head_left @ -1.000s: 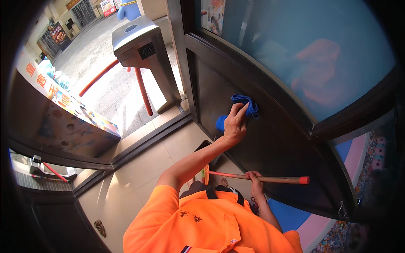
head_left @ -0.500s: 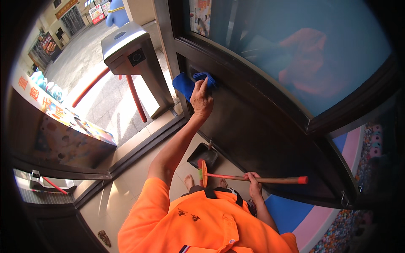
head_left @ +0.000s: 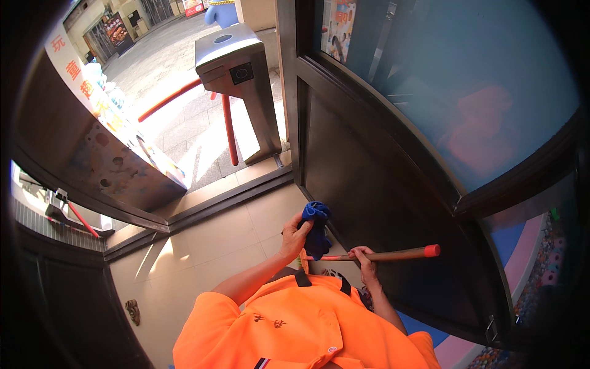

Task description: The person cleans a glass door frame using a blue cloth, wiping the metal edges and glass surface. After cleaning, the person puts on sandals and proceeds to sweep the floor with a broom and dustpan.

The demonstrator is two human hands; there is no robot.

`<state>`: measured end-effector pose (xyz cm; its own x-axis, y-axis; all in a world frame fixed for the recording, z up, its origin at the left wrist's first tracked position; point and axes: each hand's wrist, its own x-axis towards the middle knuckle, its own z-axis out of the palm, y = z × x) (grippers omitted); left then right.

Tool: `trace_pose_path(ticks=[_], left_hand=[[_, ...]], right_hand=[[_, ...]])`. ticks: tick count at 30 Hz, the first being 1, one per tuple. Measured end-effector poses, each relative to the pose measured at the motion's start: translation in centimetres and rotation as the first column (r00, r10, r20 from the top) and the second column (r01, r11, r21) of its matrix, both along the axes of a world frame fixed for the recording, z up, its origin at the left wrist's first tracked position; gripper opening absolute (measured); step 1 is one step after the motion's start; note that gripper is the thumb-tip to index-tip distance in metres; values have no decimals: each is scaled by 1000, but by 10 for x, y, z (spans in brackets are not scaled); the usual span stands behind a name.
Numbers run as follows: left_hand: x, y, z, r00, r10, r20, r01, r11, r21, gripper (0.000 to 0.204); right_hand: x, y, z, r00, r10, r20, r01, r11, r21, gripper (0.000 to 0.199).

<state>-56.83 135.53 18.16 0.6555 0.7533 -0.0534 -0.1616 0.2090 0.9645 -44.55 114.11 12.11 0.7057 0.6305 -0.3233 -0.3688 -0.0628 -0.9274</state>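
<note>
My left hand (head_left: 295, 238) is closed on a crumpled blue cloth (head_left: 316, 230), held in front of my body near the lower part of the dark door (head_left: 381, 184). The cloth appears apart from the panel. My right hand (head_left: 365, 263) grips a broom (head_left: 399, 254), its handle lying roughly level and its red end cap pointing right. Most of the broom's orange head is hidden behind the cloth and my left hand.
Beyond the threshold (head_left: 233, 197) stands a metal turnstile (head_left: 230, 58) with red arms. A curved printed counter (head_left: 117, 147) is to the left. A small brown object (head_left: 133, 312) lies on the tiled floor (head_left: 209, 258). A blue and pink edge borders the lower right.
My left hand has drawn the blue cloth down and back from the door's upper panel toward my body. My right hand still holds the broom. The black dustpan is no longer visible.
</note>
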Motion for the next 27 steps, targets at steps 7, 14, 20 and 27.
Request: trace_pose_path(ticks=[7, 14, 20, 27], left_hand=[[-148, -6, -85, 757, 405, -512, -408, 906, 115, 18], [-215, -88, -89, 658, 524, -540, -668, 738, -97, 14], [-222, -106, -81, 636, 569, -521, -735, 654, -182, 12], [-247, -100, -87, 631, 594, -500, -747, 639, -183, 12]], right_hand=[[13, 7, -28, 972, 225, 70, -217, 970, -110, 15], [22, 59, -18, 946, 311, 94, -305, 949, -76, 19], [36, 125, 3, 901, 402, 163, -408, 913, 4, 21], [38, 169, 22, 880, 454, 143, -461, 887, 19, 17]])
